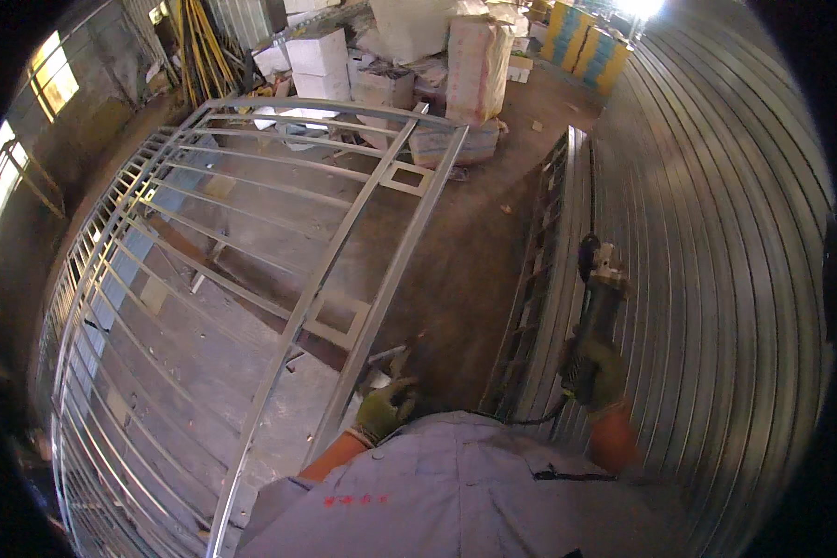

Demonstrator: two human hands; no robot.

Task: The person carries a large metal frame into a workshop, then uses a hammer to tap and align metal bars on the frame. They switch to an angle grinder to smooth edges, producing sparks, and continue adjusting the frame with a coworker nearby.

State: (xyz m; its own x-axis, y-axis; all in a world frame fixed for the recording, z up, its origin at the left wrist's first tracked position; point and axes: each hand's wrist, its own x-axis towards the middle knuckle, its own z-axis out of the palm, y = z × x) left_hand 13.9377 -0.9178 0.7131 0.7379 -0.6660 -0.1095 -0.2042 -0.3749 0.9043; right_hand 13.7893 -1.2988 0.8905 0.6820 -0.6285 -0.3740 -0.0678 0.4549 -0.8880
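My right hand (602, 377), in a green glove, is closed around the dark body of an angle grinder (602, 307). The grinder's metal head points away from me, and its cord hangs down beside my coat. My left hand (383, 409), also gloved, hovers by the near end of a welded metal frame (318, 288). Its fingers are loosely bent and apart, with nothing visibly held. Just beyond them are a small pale piece and a short metal bar (387, 353), too unclear to name. Long rails, thin crossbars and square cut-out plates (344, 321) make up the frame.
On my right lies a broad stack of long ribbed metal lengths (716, 232), with a slatted metal section (539, 270) along its left side. White boxes (321, 70) and a wrapped bale (479, 70) stand beyond the frame. Yellow poles (202, 56) lean at the far left.
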